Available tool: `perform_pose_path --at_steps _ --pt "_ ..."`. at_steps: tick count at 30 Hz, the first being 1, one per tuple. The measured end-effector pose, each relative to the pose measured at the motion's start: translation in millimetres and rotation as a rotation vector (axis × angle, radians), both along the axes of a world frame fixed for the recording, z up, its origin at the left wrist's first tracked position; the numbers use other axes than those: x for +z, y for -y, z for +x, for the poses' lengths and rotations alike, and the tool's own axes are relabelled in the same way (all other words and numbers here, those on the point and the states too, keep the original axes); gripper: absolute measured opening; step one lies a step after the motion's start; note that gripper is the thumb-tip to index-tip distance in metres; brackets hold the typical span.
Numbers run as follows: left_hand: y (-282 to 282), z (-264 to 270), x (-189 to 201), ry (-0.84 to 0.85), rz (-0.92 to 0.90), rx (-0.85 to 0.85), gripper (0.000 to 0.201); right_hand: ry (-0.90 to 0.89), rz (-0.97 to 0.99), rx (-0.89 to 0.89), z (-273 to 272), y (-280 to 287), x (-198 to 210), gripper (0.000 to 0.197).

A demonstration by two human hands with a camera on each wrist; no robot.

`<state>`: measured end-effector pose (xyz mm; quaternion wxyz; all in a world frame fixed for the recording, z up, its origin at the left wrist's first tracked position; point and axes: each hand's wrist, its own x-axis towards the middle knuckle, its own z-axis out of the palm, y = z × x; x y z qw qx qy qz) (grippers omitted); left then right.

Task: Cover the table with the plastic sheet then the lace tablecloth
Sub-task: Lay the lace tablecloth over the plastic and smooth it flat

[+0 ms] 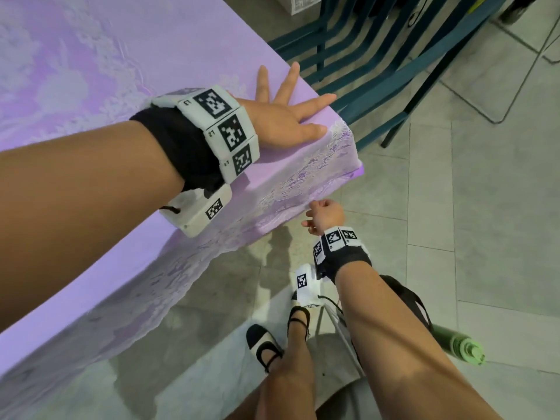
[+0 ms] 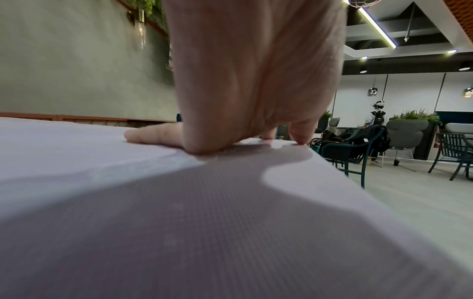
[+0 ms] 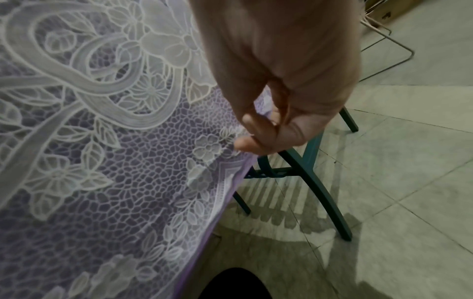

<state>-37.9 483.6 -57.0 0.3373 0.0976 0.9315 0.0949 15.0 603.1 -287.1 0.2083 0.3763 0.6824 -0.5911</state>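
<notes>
A white floral lace tablecloth [image 1: 91, 71] lies over a lilac plastic sheet on the table, hanging down its near side [image 3: 107, 161]. My left hand [image 1: 285, 116] presses flat on the table's near right corner with fingers spread; the left wrist view shows the palm [image 2: 250, 81] down on the cloth [image 2: 179, 222]. Below the corner, my right hand [image 1: 322, 213] pinches the hanging lace hem between thumb and fingers [image 3: 258, 133]. The lilac sheet's edge [image 1: 359, 171] peeks out under the lace at the corner.
Teal metal chairs [image 1: 363, 56] stand close behind the corner, their legs [image 3: 307, 182] right by my right hand. A green rolled object [image 1: 457, 347] lies on the tiled floor [image 1: 485, 207] at right. My feet [image 1: 266, 344] stand near the table's side. A person [image 2: 376, 117] stands far off.
</notes>
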Motion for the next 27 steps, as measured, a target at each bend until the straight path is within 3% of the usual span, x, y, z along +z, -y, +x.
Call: perform_pose_path --at_steps 3,5,7,11,15,18,23,27 --pt "1 -1 0 0.004 0.012 0.003 0.055 0.032 -0.045 -0.107 2 -3 -13 0.022" --pt "1 -1 2 0.006 0.017 0.008 0.054 0.107 -0.042 -0.07 18 -16 -31 0.018" --pt "1 -1 1 0.005 0.019 0.005 0.054 0.22 0.184 0.144 47 -32 -41 0.033" --pt "3 -4 -1 0.006 0.005 -0.021 0.055 0.203 0.123 -0.008 60 -54 -46 0.037" --pt "4 -6 -5 -0.006 -0.039 -0.055 0.057 0.044 -0.169 -0.282 9 -59 -20 0.042" --pt "5 -7 -8 -0.012 -0.047 -0.06 0.056 -0.036 -0.323 -0.364 -32 -58 0 0.048" --pt "5 -7 -10 -0.011 -0.049 -0.061 0.057 -0.102 -0.175 -0.262 -71 -58 2 0.072" --pt "5 -7 -9 0.008 -0.035 -0.048 0.059 -0.161 -0.036 -0.056 -87 -58 -2 0.067"
